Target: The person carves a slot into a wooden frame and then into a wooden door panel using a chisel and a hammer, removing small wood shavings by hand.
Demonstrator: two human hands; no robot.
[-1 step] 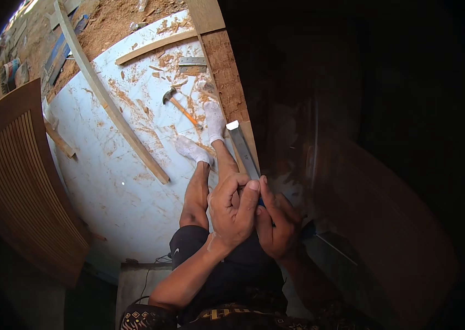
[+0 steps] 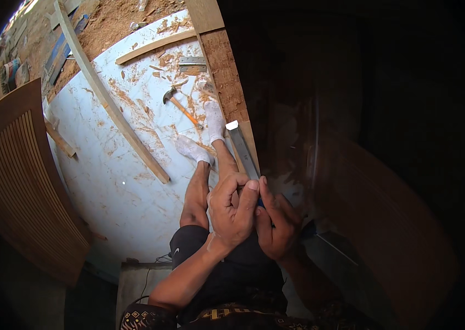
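A flat steel chisel (image 2: pixel 241 144) points away from me, its bright bevelled tip uppermost, over a narrow wooden surface beside my right leg. Both hands grip it low down. My left hand (image 2: pixel 231 214) has its fingers curled, with the thumb pressed on the lower blade. My right hand (image 2: pixel 277 223) is closed around the chisel's lower end, where a bit of blue handle (image 2: pixel 260 202) shows between the fingers. A hammer (image 2: pixel 183 107) with an orange handle lies beside my socked feet on the white floor sheet.
A slatted brown wooden panel (image 2: pixel 26 181) stands at left. Long battens (image 2: pixel 106 102), a hinge (image 2: pixel 192 64) and wood scraps lie on the white sheet (image 2: pixel 95 203). A rough wooden board (image 2: pixel 227 66) runs beside my right foot. Sawdust-covered ground (image 2: pixel 106 22) is beyond; a dark panel fills the right.
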